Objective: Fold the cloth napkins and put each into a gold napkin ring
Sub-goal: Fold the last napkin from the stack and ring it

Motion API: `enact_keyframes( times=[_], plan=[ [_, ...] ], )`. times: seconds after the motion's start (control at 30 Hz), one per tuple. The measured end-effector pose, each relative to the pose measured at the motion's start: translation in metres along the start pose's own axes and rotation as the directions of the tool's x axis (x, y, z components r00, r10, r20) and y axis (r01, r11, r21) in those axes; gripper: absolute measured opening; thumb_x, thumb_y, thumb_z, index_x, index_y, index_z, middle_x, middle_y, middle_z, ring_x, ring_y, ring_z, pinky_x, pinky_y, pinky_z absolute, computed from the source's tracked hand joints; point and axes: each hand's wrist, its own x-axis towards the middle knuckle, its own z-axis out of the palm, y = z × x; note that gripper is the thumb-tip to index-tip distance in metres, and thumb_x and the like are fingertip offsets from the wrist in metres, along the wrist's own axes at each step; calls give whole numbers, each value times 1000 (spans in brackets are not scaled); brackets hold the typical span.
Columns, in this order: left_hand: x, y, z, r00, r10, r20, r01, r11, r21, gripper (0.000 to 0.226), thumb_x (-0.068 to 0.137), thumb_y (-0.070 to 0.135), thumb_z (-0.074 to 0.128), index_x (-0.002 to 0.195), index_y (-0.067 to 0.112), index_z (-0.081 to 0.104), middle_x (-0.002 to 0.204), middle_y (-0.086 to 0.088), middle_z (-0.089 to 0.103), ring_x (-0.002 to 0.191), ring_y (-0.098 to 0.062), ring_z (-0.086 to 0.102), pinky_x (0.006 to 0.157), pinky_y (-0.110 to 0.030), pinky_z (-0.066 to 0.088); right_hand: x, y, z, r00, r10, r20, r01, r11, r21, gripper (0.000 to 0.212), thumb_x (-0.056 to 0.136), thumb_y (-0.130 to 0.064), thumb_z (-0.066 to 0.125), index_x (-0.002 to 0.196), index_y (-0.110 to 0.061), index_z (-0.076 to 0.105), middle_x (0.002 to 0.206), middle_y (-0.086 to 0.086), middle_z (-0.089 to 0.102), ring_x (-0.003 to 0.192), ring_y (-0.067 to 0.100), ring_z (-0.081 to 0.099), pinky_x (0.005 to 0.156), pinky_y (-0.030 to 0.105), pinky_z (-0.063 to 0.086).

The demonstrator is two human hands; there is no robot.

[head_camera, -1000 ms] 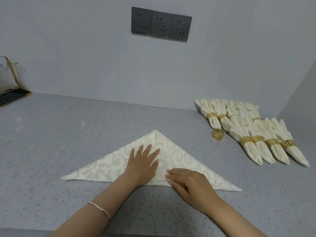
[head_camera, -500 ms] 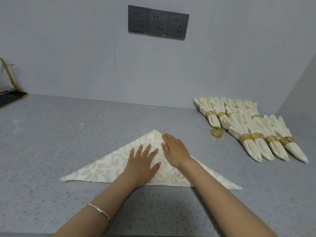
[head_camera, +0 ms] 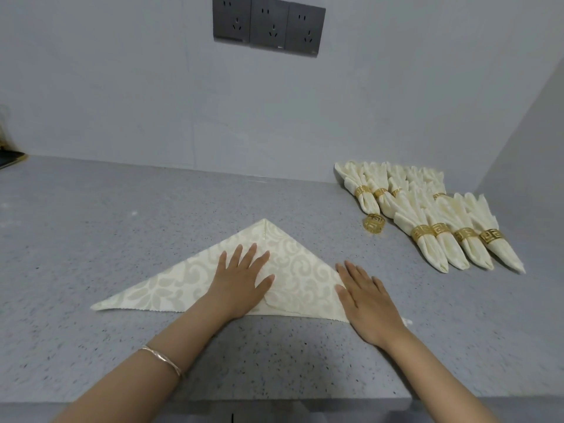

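A cream patterned cloth napkin [head_camera: 299,276], folded into a triangle with its apex pointing away from me, lies flat on the grey counter [head_camera: 122,227]. My left hand [head_camera: 241,280] presses flat on its middle, fingers spread. My right hand [head_camera: 366,300] lies flat over the napkin's right corner, palm down, fingers together. An empty gold napkin ring [head_camera: 374,223] stands on the counter to the right of the apex. Neither hand holds anything.
Several finished napkins in gold rings [head_camera: 433,227] lie in rows at the back right, near the corner of the walls. Dark wall sockets [head_camera: 268,25] sit above. A dark tray edge [head_camera: 9,158] shows at far left. The counter's front edge [head_camera: 274,403] runs below my forearms.
My right hand moved from the near fold edge up to the napkin's apex, then swept down its right side to the right corner. The left hand stayed pressed on the middle.
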Motion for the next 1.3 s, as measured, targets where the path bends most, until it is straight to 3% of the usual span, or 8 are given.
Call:
enact_keyframes(
  times=[0.17,0.3,0.53,0.8,0.93,1.03,1.13,1.3],
  plan=[
    [-2,2,-3,1000,0,3,0,1000,-24,61,99,55,15,152,32,-4,160,2,-12,147,-21,-14,118,-44,-10,-17,22,-4,999,12,45,-12,1000,17,56,99,-47,8,150,-29,-7,158,-12,-10,144,3,-11,118,28,-9],
    [-20,9,-8,998,22,-53,-29,990,-136,67,97,58,18,153,28,-2,161,4,-3,148,-17,-3,121,-39,0,-18,15,-16,989,-149,9,147,985,90,65,90,-59,8,150,-34,3,152,-22,-8,142,-3,-9,113,21,-12],
    [-57,14,-11,970,100,-223,-137,978,-158,51,93,55,42,138,32,39,135,13,40,121,-8,39,98,-23,35,-26,-8,-26,903,-428,35,425,902,69,65,83,-78,23,138,-47,38,146,-31,26,134,-12,21,112,15,13],
    [-62,18,-17,966,61,-251,-135,948,-290,11,88,44,59,91,33,60,103,15,50,98,-6,46,80,-19,39,-26,-2,-32,897,-442,21,441,897,37,47,90,-30,51,135,-42,45,140,-32,31,127,-16,27,104,4,17],
    [-63,17,-16,966,45,-255,-126,942,-311,17,86,50,58,89,34,63,101,18,55,99,-4,47,83,-19,40,-18,17,-56,926,-374,47,375,927,6,39,83,-16,57,117,-34,61,120,-25,57,108,-7,51,96,17,41],
    [-63,17,-17,978,37,-207,-102,944,-315,32,76,64,63,89,35,60,102,19,54,100,-1,45,83,-19,38,-9,25,-88,962,-272,15,264,944,196,20,81,-16,69,88,-34,69,86,-21,67,83,-4,61,81,22,49],
    [-62,20,-20,980,7,-200,-68,950,-303,29,76,63,65,85,37,58,101,18,54,101,-1,44,79,-18,33,8,13,-113,970,-226,-89,242,868,434,18,77,-9,75,84,-25,70,78,-11,68,67,-2,59,63,16,43],
    [-60,23,-21,972,-51,-229,-34,935,-353,26,80,60,62,81,35,63,98,18,57,100,-1,44,82,-16,33,62,-28,-109,982,-40,-186,180,517,837,30,75,-12,77,102,-13,64,90,3,74,81,9,70,71,15,52]
  ],
)
